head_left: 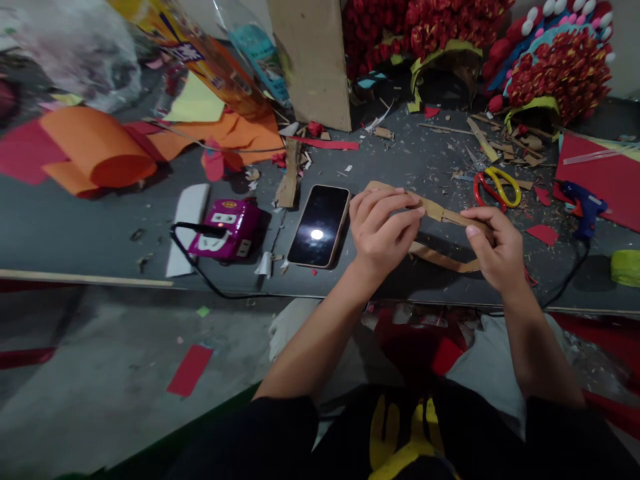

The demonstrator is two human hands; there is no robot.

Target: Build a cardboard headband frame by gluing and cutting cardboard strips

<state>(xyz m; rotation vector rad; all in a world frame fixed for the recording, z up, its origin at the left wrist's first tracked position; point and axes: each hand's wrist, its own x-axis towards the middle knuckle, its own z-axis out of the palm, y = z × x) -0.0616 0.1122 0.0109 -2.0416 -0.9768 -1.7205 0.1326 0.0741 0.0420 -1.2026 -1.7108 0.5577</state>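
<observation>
Both hands grip a brown cardboard strip (434, 209) bent into a loop, with its lower band (443, 259) hanging just over the dark table. My left hand (384, 230) is closed over the loop's left side, its fingers curled across the top edge. At the other end, my right hand (495, 245) pinches the strip between thumb and fingers, where two pieces overlap. Left of my left hand lies a phone (320, 227), screen up. Scissors (497, 187) with red and yellow handles rest beyond my right hand.
A blue glue gun (587, 208) lies at the right, its cord running over the front edge. A purple power socket block (227, 230) stands at the left. Orange paper (100, 150), bottles (255, 50), a cardboard panel (315, 63) and red decorated pieces (560, 73) line the back among scraps.
</observation>
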